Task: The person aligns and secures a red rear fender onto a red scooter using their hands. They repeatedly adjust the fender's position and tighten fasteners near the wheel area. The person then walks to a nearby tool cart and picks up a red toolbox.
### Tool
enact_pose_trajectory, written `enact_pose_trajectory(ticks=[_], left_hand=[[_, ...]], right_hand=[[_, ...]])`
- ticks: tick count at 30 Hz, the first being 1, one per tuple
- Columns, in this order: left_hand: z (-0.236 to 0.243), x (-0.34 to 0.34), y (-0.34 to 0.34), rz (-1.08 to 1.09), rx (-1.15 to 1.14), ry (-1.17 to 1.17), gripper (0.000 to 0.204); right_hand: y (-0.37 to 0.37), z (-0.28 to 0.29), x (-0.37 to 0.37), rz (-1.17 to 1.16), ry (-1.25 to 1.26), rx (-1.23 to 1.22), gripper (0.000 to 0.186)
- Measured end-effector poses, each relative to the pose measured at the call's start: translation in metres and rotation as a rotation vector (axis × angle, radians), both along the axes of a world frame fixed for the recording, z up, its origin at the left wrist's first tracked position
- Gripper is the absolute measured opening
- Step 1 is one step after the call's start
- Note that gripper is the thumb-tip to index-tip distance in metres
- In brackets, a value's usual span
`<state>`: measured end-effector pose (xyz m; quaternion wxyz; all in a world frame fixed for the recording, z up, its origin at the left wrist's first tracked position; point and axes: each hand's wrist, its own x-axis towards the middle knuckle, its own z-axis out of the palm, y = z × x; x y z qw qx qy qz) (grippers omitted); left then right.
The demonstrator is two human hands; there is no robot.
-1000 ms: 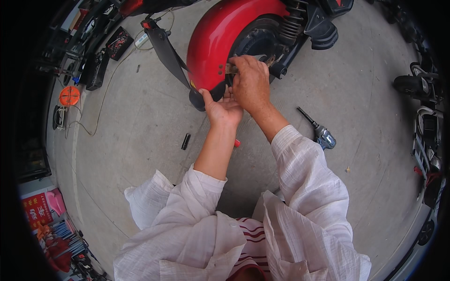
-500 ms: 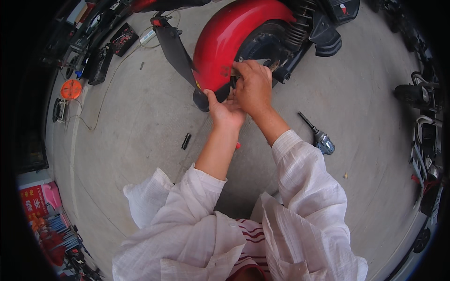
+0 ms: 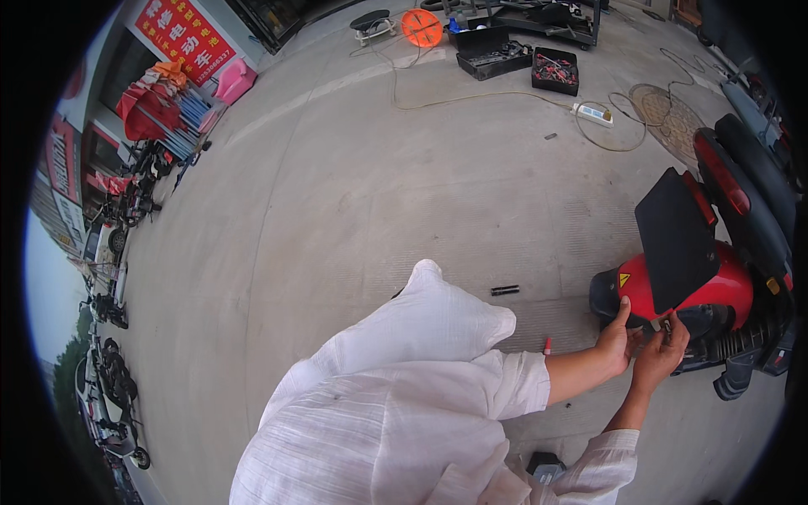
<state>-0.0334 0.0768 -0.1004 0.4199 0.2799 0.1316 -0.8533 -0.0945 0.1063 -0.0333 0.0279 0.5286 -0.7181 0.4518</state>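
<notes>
A scooter's red rear fender [image 3: 641,284], with a yellow warning sticker, is at the right edge of the view. My left hand [image 3: 617,343] grips its lower rim, thumb up against the red outer side and fingers curled underneath. Just to the right, my right hand [image 3: 659,358] is closed, its fingertips pinching a small piece at the rim that I cannot make out. Over the fender stands a black flat bracket [image 3: 677,244]. A dark flap [image 3: 603,296] sits at the fender's end, and the wheel is mostly hidden behind my hands.
A slim black tool [image 3: 505,290] and a small red thing [image 3: 547,346] lie on the concrete. Beside my right sleeve is part of a power tool [image 3: 545,465]. Farther off are a power strip [image 3: 592,114] with a looping cable, an open toolbox [image 3: 494,61] and a tray of tools [image 3: 555,71].
My view has swung left, so the scooter and both hands now appear at the right. Both hands stay at the fender's lower rim, close together.
</notes>
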Motion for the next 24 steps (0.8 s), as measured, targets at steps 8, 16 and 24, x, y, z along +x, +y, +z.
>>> enact_pose_trajectory(ticks=[8, 16, 24], left_hand=[[-0.002, -0.009, -0.006, 0.021, 0.014, 0.027, 0.052], [0.001, 0.000, 0.000, 0.023, -0.009, 0.043, 0.050], [0.004, 0.004, -0.004, 0.006, 0.005, 0.028, 0.055]], right_hand=[[-0.005, -0.002, -0.008, 0.002, 0.053, 0.026, 0.032], [-0.001, -0.010, -0.006, 0.018, 0.062, 0.029, 0.029], [-0.003, 0.002, 0.003, -0.015, 0.022, 0.020, 0.033]])
